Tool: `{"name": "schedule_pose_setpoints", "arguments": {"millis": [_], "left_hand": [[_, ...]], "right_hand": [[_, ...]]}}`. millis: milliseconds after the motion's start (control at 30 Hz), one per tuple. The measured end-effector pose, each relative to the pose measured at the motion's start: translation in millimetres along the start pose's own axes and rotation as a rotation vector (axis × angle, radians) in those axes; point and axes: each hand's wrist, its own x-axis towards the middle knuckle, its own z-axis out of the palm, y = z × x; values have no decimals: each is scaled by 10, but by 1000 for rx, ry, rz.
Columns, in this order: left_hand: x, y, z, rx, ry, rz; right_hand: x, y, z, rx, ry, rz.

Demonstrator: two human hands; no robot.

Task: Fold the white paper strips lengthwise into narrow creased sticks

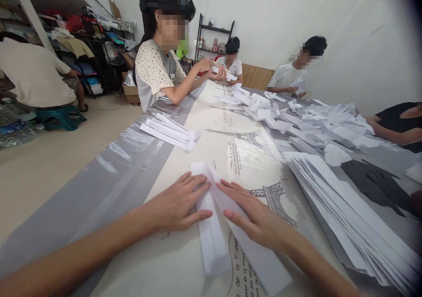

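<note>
Two long white paper strips lie on the table in front of me, overlapping at their far ends and spreading apart toward me. Flat on the folded left strip (pixel 211 240) rests my left hand (pixel 180 200), its fingers stretched out and the thumb across the paper. My right hand (pixel 255 213) lies on the right strip (pixel 263 257), fingers extended toward the overlap, thumb apart. Beneath the papers is a cream table cover (pixel 158 240) printed with Eiffel Towers and writing. Neither hand grips anything.
Several folded strips (pixel 168 130) lie at left beyond my hands. A tall stack of white paper (pixel 346 213) stands at right, beside a dark cloth-like item (pixel 379 187). Loose folded papers (pixel 273 112) cover the far right. Several people sit around; one stands at the far left edge.
</note>
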Motion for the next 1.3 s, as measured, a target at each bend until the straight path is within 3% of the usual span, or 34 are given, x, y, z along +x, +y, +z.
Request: {"name": "schedule_pose_setpoints", "arguments": {"millis": [100, 333, 467, 567, 767, 900, 1000, 1133, 1300], "left_hand": [[12, -1, -31, -7, 1, 29], [8, 27, 28, 47, 26, 24], [-1, 72, 53, 137, 30, 3], [-8, 114, 55, 193, 51, -13], [10, 133, 29, 168, 30, 13], [28, 122, 25, 146, 39, -3], [33, 92, 45, 114, 66, -30], [40, 32, 99, 210, 127, 33], [56, 10, 114, 263, 101, 40]], "right_hand": [[-44, 18, -13, 27, -3, 27], [27, 74, 48, 286, 159, 10], [5, 12, 123, 250, 211, 75], [-53, -24, 195, 157, 174, 77], [-94, -100, 221, 89, 4, -67], [-89, -135, 221, 55, -75, -63], [-75, -134, 242, 27, -87, -53], [-67, -111, 255, 16, -74, -51], [-103, -89, 217, 63, -68, 34]]}}
